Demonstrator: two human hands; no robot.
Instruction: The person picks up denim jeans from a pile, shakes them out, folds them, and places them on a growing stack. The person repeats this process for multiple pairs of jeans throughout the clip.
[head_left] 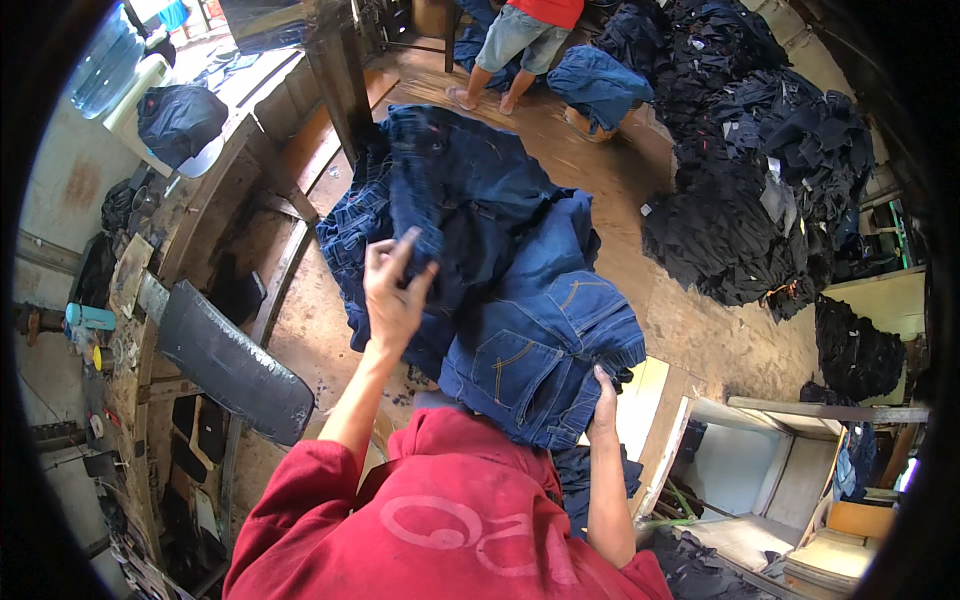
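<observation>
So the wearer's got on a red shirt (450, 520), kind of a faded brick red, loose fit with lots of soft folds across the front. There's a big pale pinkish print on the chest, rounded looping shapes, looks worn and washed out. Sleeves are short, ending above the elbow, the left sleeve (300, 480) bunched up in wrinkles. Both forearms are bare below that. The 2 hands, left hand (393, 292) and right hand (603, 408), have no gloves, and no watch, rings or bands I can make out.
</observation>
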